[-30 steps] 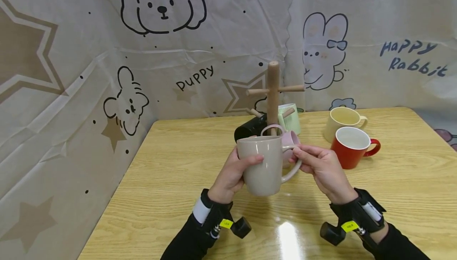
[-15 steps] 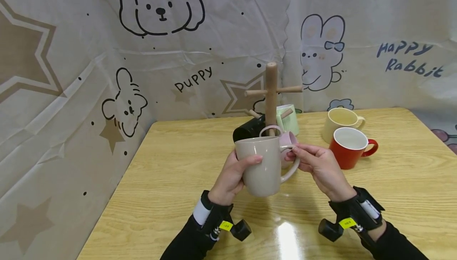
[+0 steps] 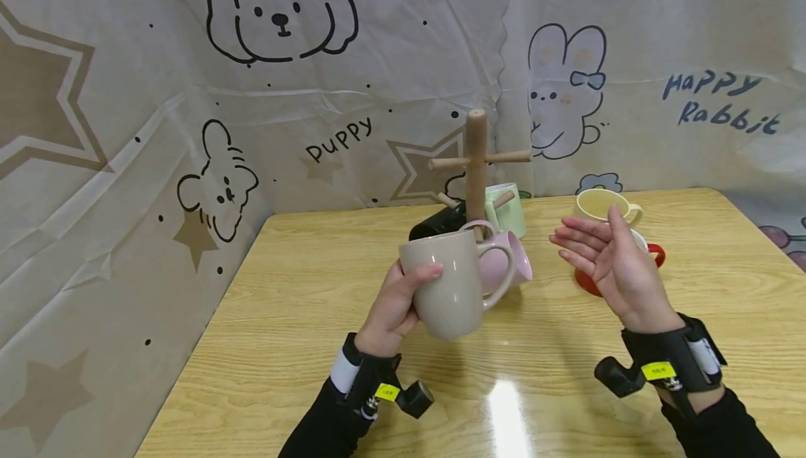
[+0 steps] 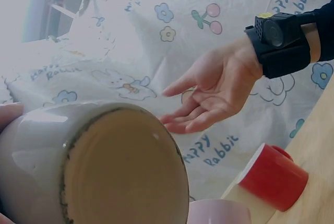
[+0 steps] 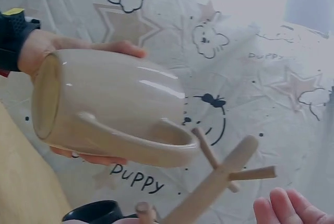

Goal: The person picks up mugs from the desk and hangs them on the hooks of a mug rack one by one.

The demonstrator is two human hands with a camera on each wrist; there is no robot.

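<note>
My left hand (image 3: 390,308) grips a beige mug (image 3: 443,290) around its body, thumb across the near side, handle pointing right. It is held above the table, in front of a wooden mug tree (image 3: 476,164). In the left wrist view the unglazed base of the mug (image 4: 125,166) faces the camera. My right hand (image 3: 620,273) holds nothing; its fingers are extended, palm turned toward the mug, apart from it. Behind that hand is a red mug (image 3: 585,282), partly covered. A pink mug (image 3: 522,262) lies tilted by the tree, partly hidden by the beige mug.
A black mug (image 3: 436,224) on its side and a light green mug (image 3: 513,217) are around the tree's lower part. At the back right stands a yellow mug (image 3: 595,203). Wooden pegs (image 3: 511,156) stick out from the post. A printed cloth (image 3: 352,80) hangs behind the table.
My right hand has let go of the beige mug's handle, moved right and spread out straight. The left hand has shifted slightly left with the mug, uncovering more of the pink mug.
</note>
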